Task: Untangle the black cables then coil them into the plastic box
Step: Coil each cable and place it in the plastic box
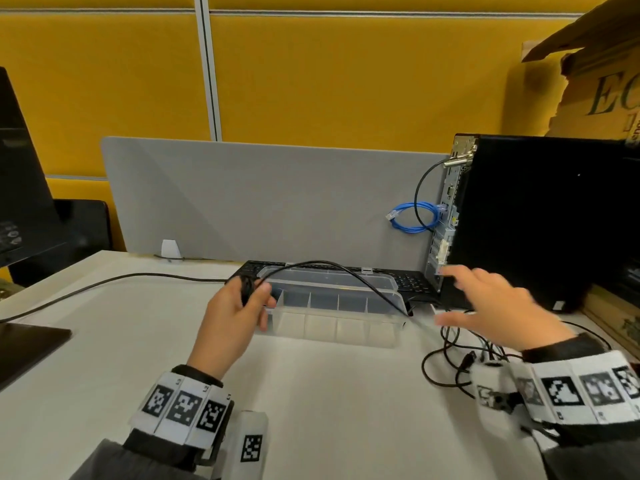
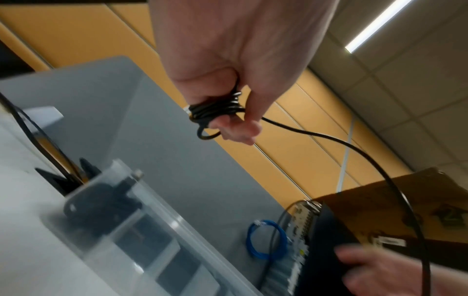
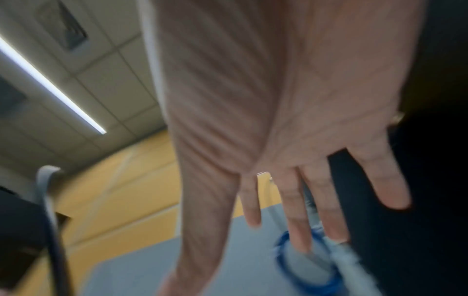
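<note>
My left hand (image 1: 239, 306) is raised just left of the clear plastic box (image 1: 332, 327) and grips a small coil of black cable (image 2: 215, 110) wound round its fingers. From the coil a black cable (image 1: 346, 271) arcs over the box and drops to the table at the box's right end. A loose tangle of black cables (image 1: 450, 358) lies on the table at the right. My right hand (image 1: 491, 306) hovers above that tangle with fingers spread and holds nothing; the right wrist view shows its fingers (image 3: 326, 200) straight.
A black desktop computer (image 1: 536, 220) stands at the right with a blue cable loop (image 1: 412, 216) at its back. A black keyboard (image 1: 408, 282) lies behind the box against a grey divider (image 1: 259, 202). A monitor (image 1: 20, 168) is at the left, a cardboard box (image 1: 595, 81) at the upper right.
</note>
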Demonstrator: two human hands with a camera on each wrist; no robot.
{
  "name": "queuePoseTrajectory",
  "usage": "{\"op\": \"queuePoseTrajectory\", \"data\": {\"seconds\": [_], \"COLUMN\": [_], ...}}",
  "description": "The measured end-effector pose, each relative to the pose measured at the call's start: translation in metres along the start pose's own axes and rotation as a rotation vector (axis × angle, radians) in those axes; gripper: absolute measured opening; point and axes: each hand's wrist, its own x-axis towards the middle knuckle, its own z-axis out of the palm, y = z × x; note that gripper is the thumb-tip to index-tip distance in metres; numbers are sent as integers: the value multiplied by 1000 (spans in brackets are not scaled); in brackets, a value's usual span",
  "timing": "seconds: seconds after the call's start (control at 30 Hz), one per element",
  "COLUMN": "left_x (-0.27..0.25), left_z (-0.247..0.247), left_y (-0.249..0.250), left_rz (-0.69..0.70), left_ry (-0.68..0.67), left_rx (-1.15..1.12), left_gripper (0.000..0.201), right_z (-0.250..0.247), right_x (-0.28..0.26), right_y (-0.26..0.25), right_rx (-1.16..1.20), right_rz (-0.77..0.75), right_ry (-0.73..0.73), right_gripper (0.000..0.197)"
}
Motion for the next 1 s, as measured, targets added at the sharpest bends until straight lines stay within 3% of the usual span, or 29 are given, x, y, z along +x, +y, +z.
{"op": "queuePoseTrajectory", "data": {"seconds": [0.07,0.17,0.2,0.27,0.33,0.4,0.47,0.53,0.6,0.7,0.77,0.87,0.93,1.0], "left_x": [-5,-9,-10,-11,-12,-13,-14,-15,-18,-30,-35,-29,-22,-19], "left_z": [11,22,23,24,25,25,24,20,15,14,17,18,15,13], "left_y": [3,7,7,7,7,6,7,13,23,40,46,45,42,41], "left_rz": [21,21,20,35,48,66,72,62,58,42,22,-46,-77,-21], "left_ry": [-98,-160,-163,-161,-165,-167,-177,-225,-363,-707,-720,-536,-392,-283], "left_rx": [-6,-55,-68,-25,30,54,60,2,-72,-336,-638,-1073,-995,-591], "left_gripper": [25,21,20,17,16,14,14,16,21,19,12,47,53,48], "right_z": [-8,-3,-2,-9,-18,-24,-27,-28,-24,-10,4,25,29,24], "right_x": [-11,-26,-30,-35,-40,-43,-41,-34,-24,-14,-12,-18,-27,-33], "right_y": [-41,-92,-100,-104,-100,-96,-91,-82,-72,-68,-72,-87,-101,-109], "right_rx": [251,659,854,1222,1330,1289,1223,1054,893,817,643,251,261,329], "right_rz": [-232,-505,-521,-433,-399,-451,-468,-444,-385,-287,-263,-403,-545,-630], "right_ry": [-64,-145,-162,-224,-329,-419,-348,-31,344,600,556,172,-61,-104], "right_gripper": [84,54,42,40,43,39,26,16,17,14,23,29,27,24]}}
